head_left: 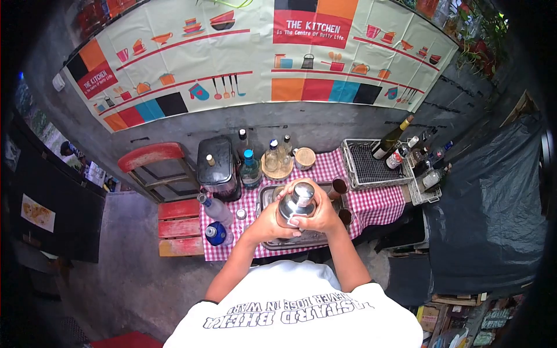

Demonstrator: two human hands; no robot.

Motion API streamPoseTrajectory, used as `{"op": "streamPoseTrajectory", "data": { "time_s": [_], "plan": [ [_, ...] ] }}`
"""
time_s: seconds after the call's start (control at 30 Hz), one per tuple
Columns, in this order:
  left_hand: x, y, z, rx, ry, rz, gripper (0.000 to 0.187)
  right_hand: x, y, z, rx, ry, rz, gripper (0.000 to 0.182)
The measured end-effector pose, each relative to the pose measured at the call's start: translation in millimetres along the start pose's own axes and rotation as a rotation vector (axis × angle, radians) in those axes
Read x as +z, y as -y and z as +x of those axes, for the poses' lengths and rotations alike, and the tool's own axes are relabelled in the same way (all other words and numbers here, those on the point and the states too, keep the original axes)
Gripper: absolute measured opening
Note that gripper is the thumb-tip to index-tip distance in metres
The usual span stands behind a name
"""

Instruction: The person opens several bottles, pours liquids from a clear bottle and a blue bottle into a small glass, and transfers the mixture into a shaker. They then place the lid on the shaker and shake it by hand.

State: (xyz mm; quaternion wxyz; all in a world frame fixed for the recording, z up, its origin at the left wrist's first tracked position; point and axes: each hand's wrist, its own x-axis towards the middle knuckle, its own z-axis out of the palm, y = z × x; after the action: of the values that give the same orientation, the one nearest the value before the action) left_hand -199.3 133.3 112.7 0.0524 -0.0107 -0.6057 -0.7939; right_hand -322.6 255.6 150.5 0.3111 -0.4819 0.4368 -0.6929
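Note:
A shiny metal cocktail shaker [297, 203] with its cap on is held up between both my hands, above the tray. My left hand [269, 225] wraps its left side, and my right hand [322, 214] grips it from the right, with a thumb across the front. Beneath is a metal tray [272, 245] on a red-and-white checked cloth [377, 209]. Two dark brown cups, one further back [339, 187] and one nearer [345, 217], stand by my right hand. Whatever is inside the shaker is hidden.
Left of the tray stand a blue bottle [215, 233], a clear bottle [213, 206] and a small jar [241, 214]. Behind are a dark lidded container [217, 165], a teal-capped bottle [250, 171] and a mug [304, 158]. A wire basket [371, 180] with bottles sits right; a red chair [178, 223] left.

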Motion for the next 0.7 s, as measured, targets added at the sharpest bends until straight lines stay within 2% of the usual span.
{"op": "streamPoseTrajectory", "data": {
  "time_s": [0.03,0.07,0.13,0.2,0.27,0.33,0.37,0.43,0.53,0.57,0.7],
  "plan": [
    [2.7,1.3,5.0,-0.001,0.001,0.081,0.079,-4.9,2.1,-2.9,-0.009,0.001,-0.002,0.056],
    [8.9,2.3,10.6,0.022,-0.018,0.076,0.096,-11.3,4.0,-5.9,-0.046,-0.019,-0.072,0.056],
    [24.0,0.0,17.3,0.108,-0.115,0.298,0.11,-25.2,7.4,-10.9,-0.087,-0.037,-0.149,0.055],
    [41.6,3.3,25.3,0.23,-0.212,0.532,0.116,-36.3,7.5,-16.5,-0.034,-0.207,-0.079,0.054],
    [58.1,23.3,33.3,0.21,-0.355,0.488,0.11,-47.2,6.3,-19.7,-0.041,-0.268,-0.031,0.054],
    [74.8,26.1,45.0,0.187,-0.434,0.365,0.097,-57.2,7.9,-24.6,-0.075,-0.284,-0.056,0.054],
    [79.4,23.0,49.7,0.189,-0.44,0.365,0.097,-60.5,12.0,-27.0,-0.048,-0.292,-0.094,0.054],
    [86.2,11.7,56.9,0.086,-0.393,0.462,0.084,-70.2,22.6,-28.7,-0.06,-0.276,-0.076,0.054],
    [98.9,1.7,74.0,0.149,-0.331,0.488,0.078,-89.1,39.0,-32.8,-0.066,-0.256,-0.068,0.055],
    [103.4,2.2,80.5,0.222,-0.314,0.462,0.081,-95.4,45.6,-31.8,-0.083,-0.223,-0.045,0.055],
    [110.9,11.7,97.2,0.203,-0.23,0.472,0.082,-122.2,53.0,-34.4,-0.092,-0.148,-0.006,0.056]
  ]
}}
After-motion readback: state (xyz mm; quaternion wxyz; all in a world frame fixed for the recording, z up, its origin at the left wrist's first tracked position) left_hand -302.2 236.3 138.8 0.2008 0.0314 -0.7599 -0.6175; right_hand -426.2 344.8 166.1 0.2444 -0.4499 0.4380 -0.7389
